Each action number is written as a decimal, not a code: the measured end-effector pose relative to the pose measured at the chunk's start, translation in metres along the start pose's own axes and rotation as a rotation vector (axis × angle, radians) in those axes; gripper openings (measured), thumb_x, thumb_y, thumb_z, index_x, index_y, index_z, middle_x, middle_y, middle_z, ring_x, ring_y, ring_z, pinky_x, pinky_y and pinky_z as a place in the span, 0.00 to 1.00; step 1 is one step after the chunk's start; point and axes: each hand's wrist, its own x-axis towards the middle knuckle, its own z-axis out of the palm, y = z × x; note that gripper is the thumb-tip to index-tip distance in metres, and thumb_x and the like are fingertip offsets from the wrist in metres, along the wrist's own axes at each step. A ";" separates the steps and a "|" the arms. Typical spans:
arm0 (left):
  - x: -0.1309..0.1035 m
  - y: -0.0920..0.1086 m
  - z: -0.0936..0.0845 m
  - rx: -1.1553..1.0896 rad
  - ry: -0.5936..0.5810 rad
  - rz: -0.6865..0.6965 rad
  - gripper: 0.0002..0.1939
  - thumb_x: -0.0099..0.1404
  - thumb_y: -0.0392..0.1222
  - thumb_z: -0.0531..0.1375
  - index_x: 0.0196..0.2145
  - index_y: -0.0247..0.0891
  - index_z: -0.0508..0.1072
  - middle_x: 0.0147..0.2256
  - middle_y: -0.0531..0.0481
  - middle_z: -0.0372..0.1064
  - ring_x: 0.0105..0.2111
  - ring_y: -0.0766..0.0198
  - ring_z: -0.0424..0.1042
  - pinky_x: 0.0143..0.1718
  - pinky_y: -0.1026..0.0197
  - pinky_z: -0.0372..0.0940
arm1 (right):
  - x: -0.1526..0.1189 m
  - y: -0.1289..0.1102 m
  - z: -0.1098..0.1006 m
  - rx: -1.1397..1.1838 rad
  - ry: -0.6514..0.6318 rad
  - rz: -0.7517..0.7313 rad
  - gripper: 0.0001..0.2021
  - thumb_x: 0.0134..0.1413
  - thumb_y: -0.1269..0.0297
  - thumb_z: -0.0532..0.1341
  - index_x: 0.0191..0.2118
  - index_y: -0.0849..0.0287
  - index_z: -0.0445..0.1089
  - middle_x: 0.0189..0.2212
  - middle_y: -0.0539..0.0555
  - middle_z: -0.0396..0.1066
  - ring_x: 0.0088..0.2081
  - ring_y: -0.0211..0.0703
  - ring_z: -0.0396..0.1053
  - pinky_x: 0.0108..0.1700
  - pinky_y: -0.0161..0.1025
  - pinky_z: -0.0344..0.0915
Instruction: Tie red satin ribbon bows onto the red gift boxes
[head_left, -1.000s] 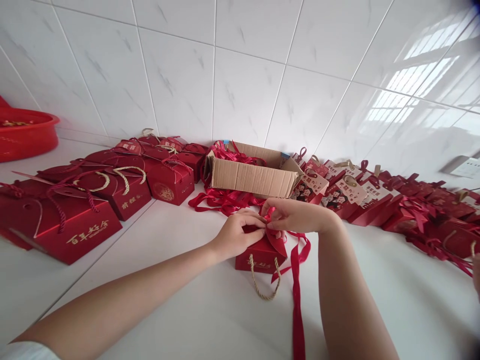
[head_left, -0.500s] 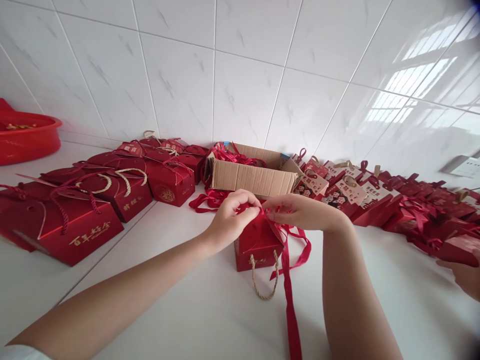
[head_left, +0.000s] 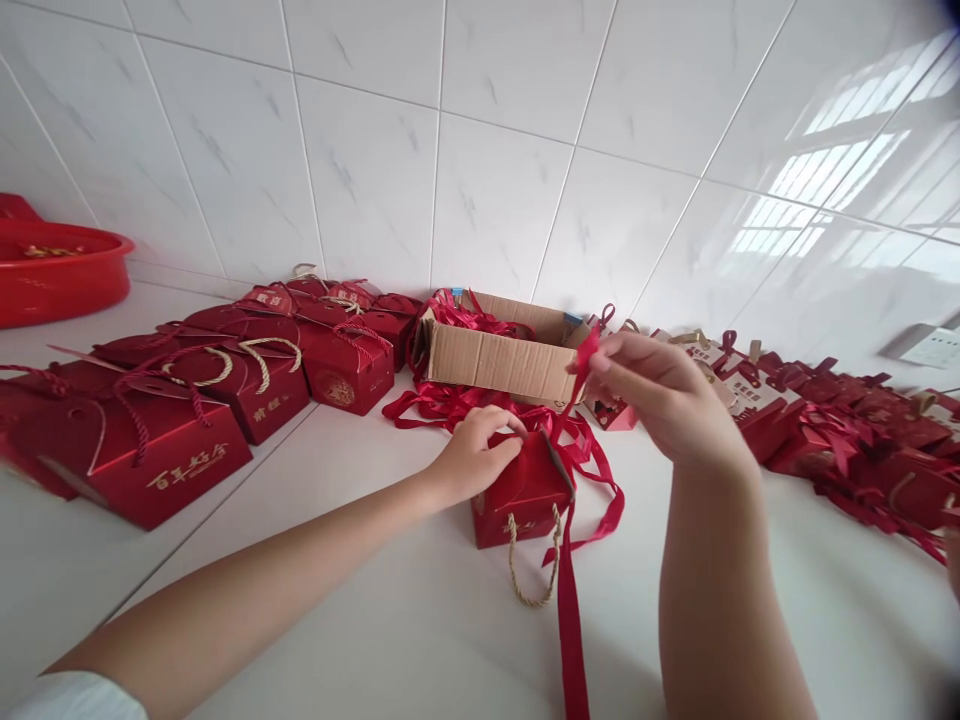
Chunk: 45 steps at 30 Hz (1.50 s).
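A small red gift box (head_left: 517, 505) stands on the white table in front of me, with a beige rope handle (head_left: 532, 602) hanging down its near side. My left hand (head_left: 480, 455) grips the top of this box, thumb and fingers closed on its upper edge. Raised to the right, my right hand (head_left: 645, 385) pinches a red ribbon (head_left: 571, 600), which runs down beside the box and over the table toward me. Behind the box, loose red ribbons (head_left: 431, 405) lie in a tangle.
An open cardboard box (head_left: 499, 362) holding ribbons stands near the tiled wall. Several red gift boxes (head_left: 176, 455) are at left, beside a red basin (head_left: 67, 285). More red packages (head_left: 832, 425) line the right. Part of another person's hand (head_left: 954, 550) shows at the right edge.
My right hand has moved up and right from the box top, drawing the ribbon up with it. My left hand has stayed at the box. The other person's hand has shifted mostly out of view.
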 end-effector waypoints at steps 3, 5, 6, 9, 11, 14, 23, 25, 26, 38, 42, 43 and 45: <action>0.001 -0.011 0.002 -0.038 -0.048 0.032 0.06 0.60 0.35 0.55 0.31 0.39 0.72 0.38 0.48 0.68 0.43 0.56 0.67 0.48 0.55 0.58 | -0.007 -0.010 -0.004 0.168 0.179 -0.136 0.03 0.57 0.65 0.62 0.32 0.56 0.71 0.27 0.50 0.67 0.25 0.33 0.62 0.28 0.32 0.59; 0.002 -0.015 0.003 -0.079 -0.048 0.055 0.07 0.62 0.37 0.54 0.30 0.38 0.71 0.36 0.48 0.68 0.41 0.58 0.67 0.47 0.56 0.59 | -0.012 -0.018 -0.007 0.310 0.242 -0.223 0.05 0.58 0.67 0.60 0.31 0.55 0.71 0.27 0.51 0.67 0.26 0.34 0.62 0.26 0.33 0.57; 0.002 -0.016 0.003 -0.101 -0.040 0.064 0.08 0.63 0.39 0.53 0.29 0.38 0.71 0.36 0.48 0.67 0.40 0.59 0.67 0.46 0.57 0.59 | -0.015 -0.021 -0.009 0.378 0.264 -0.251 0.06 0.57 0.68 0.60 0.30 0.55 0.71 0.27 0.51 0.65 0.26 0.35 0.61 0.26 0.33 0.57; -0.001 -0.019 0.006 -0.175 0.006 0.083 0.12 0.67 0.42 0.51 0.28 0.38 0.68 0.37 0.48 0.66 0.42 0.59 0.66 0.48 0.59 0.57 | -0.018 -0.025 -0.017 0.491 0.261 -0.268 0.06 0.57 0.67 0.58 0.31 0.56 0.71 0.22 0.49 0.57 0.22 0.34 0.54 0.23 0.34 0.52; -0.006 -0.021 0.008 -0.230 0.047 0.078 0.13 0.69 0.45 0.49 0.30 0.38 0.67 0.39 0.49 0.65 0.44 0.59 0.64 0.49 0.59 0.56 | -0.016 -0.020 -0.020 0.463 0.197 -0.226 0.07 0.57 0.65 0.58 0.28 0.56 0.69 0.19 0.48 0.53 0.19 0.33 0.50 0.22 0.35 0.49; -0.013 -0.025 0.012 -0.309 0.102 0.042 0.16 0.71 0.51 0.45 0.36 0.40 0.65 0.38 0.50 0.63 0.40 0.61 0.64 0.45 0.60 0.58 | -0.007 -0.006 -0.018 0.212 0.014 -0.028 0.09 0.56 0.63 0.59 0.25 0.58 0.65 0.20 0.48 0.57 0.22 0.34 0.53 0.24 0.34 0.48; -0.018 -0.043 0.021 -0.441 0.169 0.038 0.19 0.71 0.56 0.42 0.40 0.41 0.63 0.42 0.48 0.62 0.44 0.59 0.63 0.47 0.58 0.58 | 0.020 0.030 0.018 -0.480 -0.669 0.343 0.08 0.53 0.64 0.57 0.27 0.61 0.66 0.25 0.47 0.60 0.27 0.33 0.55 0.29 0.32 0.54; -0.017 -0.045 0.021 -0.454 0.165 0.038 0.19 0.71 0.57 0.43 0.40 0.41 0.64 0.42 0.48 0.62 0.43 0.59 0.63 0.47 0.57 0.59 | 0.021 0.032 0.021 -0.453 -0.694 0.325 0.07 0.53 0.64 0.57 0.28 0.61 0.67 0.25 0.47 0.60 0.28 0.34 0.56 0.30 0.32 0.55; -0.017 -0.045 0.021 -0.459 0.162 0.038 0.20 0.71 0.57 0.43 0.40 0.41 0.64 0.42 0.48 0.62 0.43 0.59 0.63 0.46 0.57 0.59 | 0.021 0.032 0.021 -0.443 -0.703 0.316 0.07 0.54 0.64 0.57 0.28 0.61 0.67 0.25 0.48 0.60 0.28 0.34 0.56 0.31 0.32 0.55; -0.015 -0.036 0.018 -0.432 0.096 0.079 0.21 0.72 0.55 0.40 0.37 0.39 0.64 0.34 0.49 0.64 0.36 0.61 0.65 0.42 0.57 0.62 | 0.020 0.028 0.028 -0.480 -0.741 0.247 0.08 0.55 0.63 0.55 0.27 0.60 0.64 0.24 0.46 0.57 0.27 0.33 0.54 0.30 0.32 0.53; -0.001 -0.031 0.003 -0.324 0.171 0.162 0.18 0.70 0.55 0.46 0.36 0.39 0.64 0.36 0.49 0.63 0.39 0.60 0.62 0.43 0.58 0.59 | 0.019 0.026 0.029 -0.495 -0.738 0.275 0.08 0.55 0.62 0.56 0.30 0.60 0.67 0.25 0.47 0.59 0.26 0.33 0.55 0.29 0.32 0.54; 0.003 -0.029 -0.003 -0.293 0.207 0.185 0.17 0.70 0.55 0.47 0.34 0.40 0.63 0.35 0.49 0.61 0.37 0.61 0.61 0.42 0.58 0.58 | 0.018 0.026 0.029 -0.499 -0.733 0.280 0.08 0.55 0.62 0.56 0.30 0.60 0.67 0.25 0.47 0.60 0.27 0.33 0.56 0.29 0.32 0.54; 0.009 -0.024 -0.016 -0.234 0.229 0.225 0.18 0.69 0.54 0.48 0.28 0.40 0.60 0.29 0.52 0.57 0.31 0.62 0.58 0.36 0.59 0.56 | 0.018 0.025 0.028 -0.511 -0.719 0.284 0.08 0.55 0.62 0.56 0.30 0.60 0.68 0.26 0.48 0.62 0.28 0.34 0.57 0.30 0.32 0.55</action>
